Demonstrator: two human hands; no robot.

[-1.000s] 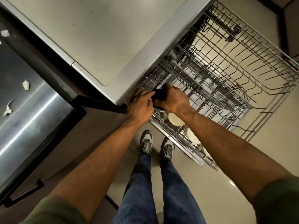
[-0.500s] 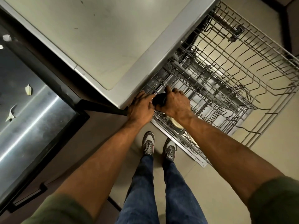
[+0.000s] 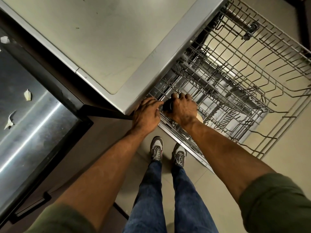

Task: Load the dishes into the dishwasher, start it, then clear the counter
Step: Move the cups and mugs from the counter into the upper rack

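Dishwasher (image 3: pixel 168 68): both wire racks drawn out. Dark cup (image 3: pixel 167 106), at lower rack (image 3: pixel 223 105) near corner; right hand (image 3: pixel 182 109) clenched around it, left hand (image 3: pixel 146 113) touching its side, grip state unclear. Pale dish (image 3: pixel 200 118) beneath. No legible writing.

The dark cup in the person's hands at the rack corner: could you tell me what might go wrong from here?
1. The dark cup is mostly hidden by the right hand and left hand, so it may seat crookedly on the tines.
2. The pulled-out upper rack overhangs the pale dishes below; a slip could strike them.
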